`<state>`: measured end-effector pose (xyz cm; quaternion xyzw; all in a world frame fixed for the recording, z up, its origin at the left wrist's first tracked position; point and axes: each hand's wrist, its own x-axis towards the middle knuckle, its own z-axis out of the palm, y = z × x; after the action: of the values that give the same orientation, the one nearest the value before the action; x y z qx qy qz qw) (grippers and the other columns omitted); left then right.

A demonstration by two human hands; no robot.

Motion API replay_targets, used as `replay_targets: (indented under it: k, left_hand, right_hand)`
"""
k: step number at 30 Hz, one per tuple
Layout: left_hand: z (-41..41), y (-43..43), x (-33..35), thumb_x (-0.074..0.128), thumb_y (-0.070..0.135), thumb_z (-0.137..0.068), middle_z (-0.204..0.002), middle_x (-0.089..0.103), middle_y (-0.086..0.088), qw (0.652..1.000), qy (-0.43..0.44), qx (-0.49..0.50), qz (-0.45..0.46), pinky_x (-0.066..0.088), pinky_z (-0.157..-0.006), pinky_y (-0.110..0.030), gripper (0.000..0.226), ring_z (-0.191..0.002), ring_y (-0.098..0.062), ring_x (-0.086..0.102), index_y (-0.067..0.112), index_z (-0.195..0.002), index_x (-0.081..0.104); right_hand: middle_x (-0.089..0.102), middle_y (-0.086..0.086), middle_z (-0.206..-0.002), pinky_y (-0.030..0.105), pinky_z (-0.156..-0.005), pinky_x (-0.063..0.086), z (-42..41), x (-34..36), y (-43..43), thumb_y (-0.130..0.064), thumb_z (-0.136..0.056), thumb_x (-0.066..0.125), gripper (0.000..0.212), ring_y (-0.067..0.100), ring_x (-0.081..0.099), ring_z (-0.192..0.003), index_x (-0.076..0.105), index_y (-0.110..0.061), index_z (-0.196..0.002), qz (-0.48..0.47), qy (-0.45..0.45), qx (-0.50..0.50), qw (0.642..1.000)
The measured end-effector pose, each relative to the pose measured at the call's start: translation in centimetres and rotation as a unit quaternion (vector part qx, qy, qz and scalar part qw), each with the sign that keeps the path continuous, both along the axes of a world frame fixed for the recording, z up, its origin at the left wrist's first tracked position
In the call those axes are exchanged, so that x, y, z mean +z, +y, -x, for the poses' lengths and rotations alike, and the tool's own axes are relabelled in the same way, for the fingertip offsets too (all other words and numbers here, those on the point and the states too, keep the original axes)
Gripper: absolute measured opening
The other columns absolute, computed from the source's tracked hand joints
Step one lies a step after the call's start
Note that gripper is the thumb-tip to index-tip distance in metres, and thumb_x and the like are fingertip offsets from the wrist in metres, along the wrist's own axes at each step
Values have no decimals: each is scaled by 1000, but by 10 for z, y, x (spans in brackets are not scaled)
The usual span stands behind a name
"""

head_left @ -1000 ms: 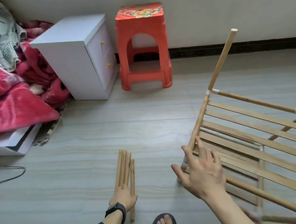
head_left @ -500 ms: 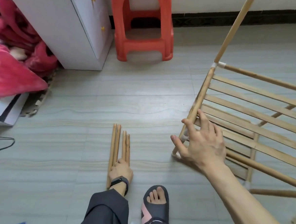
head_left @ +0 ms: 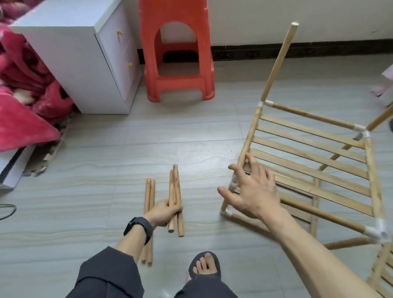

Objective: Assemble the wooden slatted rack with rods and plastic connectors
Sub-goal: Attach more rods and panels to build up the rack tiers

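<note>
1. While the left hand clamps its fingers round two rods, a person bends over a grey floor with a part-built rack to the right.
2. A loose pair of matching sticks lies side by side on the floor just left of that hand, running under the wrist and its black band.
3. The right hand, fingers spread and holding nothing, hangs over the rack's near left corner; contact with the wood cannot be told.
4. The rack's slats run between side rails joined by white connectors, and a tilted post rises from the far left corner.
5. A red stool and a white cabinet stand by the wall, with a red blanket at left.
</note>
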<state>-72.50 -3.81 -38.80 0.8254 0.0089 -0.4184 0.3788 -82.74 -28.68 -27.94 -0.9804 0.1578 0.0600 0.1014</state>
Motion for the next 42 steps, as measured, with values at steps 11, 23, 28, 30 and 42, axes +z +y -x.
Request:
replay_targets:
  k: [11, 23, 28, 30, 42]
  left_hand:
    - [15, -114, 230, 66, 38, -94, -84, 64, 2, 935, -192, -257, 154, 50, -73, -30, 22, -76, -14, 59, 16, -95, 64]
    - [136, -269, 231, 56, 51, -96, -64, 57, 8, 876, -287, -358, 152, 48, -57, -30, 36, -57, -11, 52, 22, -74, 57]
    - [155, -271, 167, 43, 56, -80, -72, 58, 5, 925, -241, -262, 133, 52, -70, -42, 43, -68, -17, 55, 18, -64, 56]
    - [152, -274, 147, 36, 57, -86, -109, 64, 0, 925, -256, -263, 94, 41, -106, -50, 46, -115, -21, 55, 27, -85, 71]
    - [148, -279, 100, 21, 55, -96, -169, 12, -3, 840, -397, -357, -93, 5, -122, -57, 69, -156, -23, 0, 33, -161, 15]
  right_hand:
    - [66, 0, -122, 37, -95, 46, 25, 134, -44, -90, -79, 33, 88, 21, 59, -113, 65, -22, -125, -279, -57, -117, 951]
    - [69, -3, -77, 26, -67, 50, 180, 148, -139, -54, -97, 58, 34, 10, 66, -72, 66, -24, -83, -234, -304, -280, 880]
    - [73, 6, -85, 34, -61, 59, 227, 97, -154, -50, -102, 49, 39, 17, 74, -64, 62, -14, -95, -316, -411, -422, 744]
    - [76, 1, -92, 36, -62, 60, 235, 74, -161, -47, -105, 44, 42, 22, 76, -70, 63, -10, -102, -347, -438, -458, 692]
    - [76, -5, -89, 19, -59, 56, 249, 38, -155, -39, -106, 44, 34, 7, 74, -69, 57, -7, -106, -222, -453, -423, 753]
